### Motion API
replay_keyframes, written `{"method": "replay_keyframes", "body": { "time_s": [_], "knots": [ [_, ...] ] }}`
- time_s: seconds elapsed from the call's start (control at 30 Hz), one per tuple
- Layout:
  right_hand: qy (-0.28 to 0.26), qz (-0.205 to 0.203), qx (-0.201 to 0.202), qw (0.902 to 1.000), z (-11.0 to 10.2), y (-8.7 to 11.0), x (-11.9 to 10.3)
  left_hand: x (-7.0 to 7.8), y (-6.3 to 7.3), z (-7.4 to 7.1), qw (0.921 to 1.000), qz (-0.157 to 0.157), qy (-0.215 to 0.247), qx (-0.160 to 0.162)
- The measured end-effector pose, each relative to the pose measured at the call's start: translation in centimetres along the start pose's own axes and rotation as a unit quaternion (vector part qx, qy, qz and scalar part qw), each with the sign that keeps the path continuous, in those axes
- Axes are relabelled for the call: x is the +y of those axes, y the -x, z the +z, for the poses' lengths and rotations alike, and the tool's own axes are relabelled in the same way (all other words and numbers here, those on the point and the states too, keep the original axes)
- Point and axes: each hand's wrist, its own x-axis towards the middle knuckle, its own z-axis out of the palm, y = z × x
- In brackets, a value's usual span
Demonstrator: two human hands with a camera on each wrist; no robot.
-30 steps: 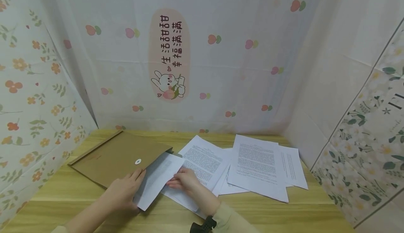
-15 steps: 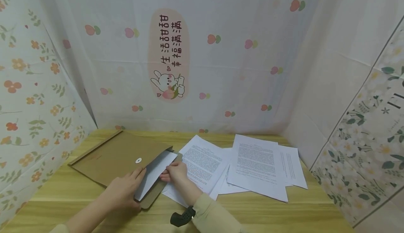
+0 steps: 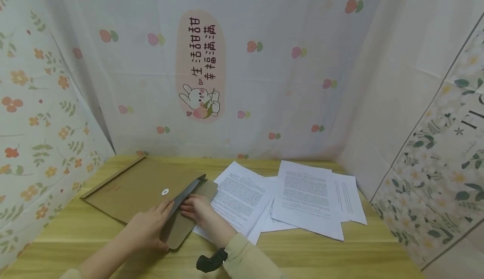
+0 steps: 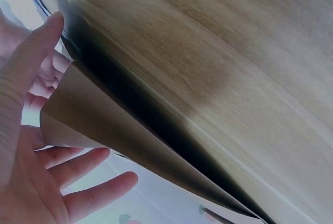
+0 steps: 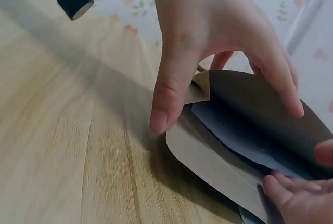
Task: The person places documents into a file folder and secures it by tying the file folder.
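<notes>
A brown paper document envelope [image 3: 140, 186] with a white round button lies on the left of the table, its flap [image 3: 185, 226] folded open to the right. My left hand [image 3: 147, 228] holds the mouth's near corner, fingers over the top panel and thumb [image 5: 161, 115] at the side edge, keeping the mouth gaping. Inside the mouth a sheet of paper [image 5: 244, 138] shows as a bluish strip; most of it is hidden. My right hand [image 3: 202, 214] is at the opening, fingertips against the paper's edge.
Several printed sheets [image 3: 242, 195] lie just right of the envelope, partly under its flap. More overlapping sheets [image 3: 306, 199] spread farther right. Patterned cloth [image 3: 264, 81] hangs behind and at both sides of the wooden table [image 3: 302, 258].
The paper has slid left into the envelope, from sticking well out to only a strip showing, and the flap has come into view. My right hand followed it left; my left hand stayed put.
</notes>
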Motion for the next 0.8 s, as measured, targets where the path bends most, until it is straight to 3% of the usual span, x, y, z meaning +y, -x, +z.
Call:
{"method": "replay_keyframes", "body": {
  "time_s": [0.2,0.43,0.63,0.8],
  "knots": [
    [-0.064,0.019,-0.029,0.9974,0.6,-0.6,0.2,-0.1,0.1,-0.3,1.0,0.008,-0.003,0.004],
    [-0.087,0.026,-0.034,0.9953,0.7,-1.0,0.5,-0.3,0.0,-0.1,0.9998,0.013,-0.007,0.014],
    [-0.075,0.025,-0.027,0.9965,0.4,-0.8,0.6,-0.2,0.0,0.2,1.0,0.003,0.001,0.006],
    [-0.015,0.026,-0.031,0.9991,-0.3,0.2,0.0,0.0,-0.1,0.6,1.0,0.003,0.007,0.0]
  ]
}}
